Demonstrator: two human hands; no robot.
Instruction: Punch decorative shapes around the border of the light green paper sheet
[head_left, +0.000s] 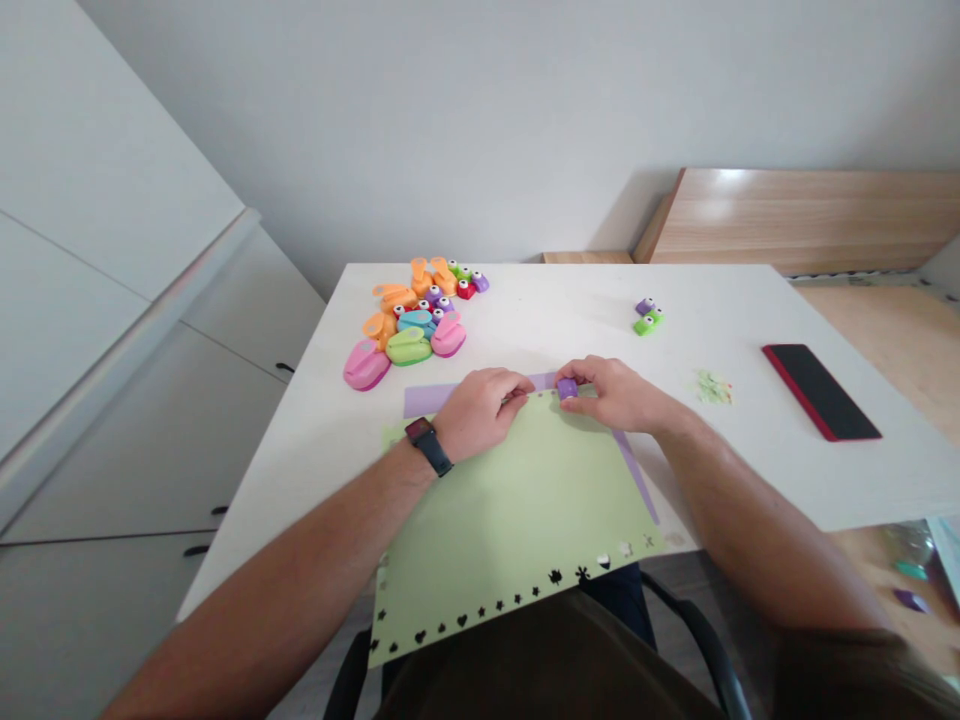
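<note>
A light green sheet of paper (517, 500) lies over a purple sheet (430, 401), its near edge hanging past the table's front. Small punched shapes, such as stars and hearts, run along that near edge. At the far edge, my left hand (484, 405) pinches the green paper between thumb and fingers. To its right, my right hand (611, 393) grips a small purple paper punch (568, 389) at the same edge. Whether the paper sits inside the punch's slot is too small to tell.
Several colourful paper punches (409, 345) cluster at the back left of the white table (547, 310). Small purple and green punches (648, 320) stand at the back right. Paper cut-outs (712, 387) form a pile near a black and red flat case (821, 392). White cabinets stand left.
</note>
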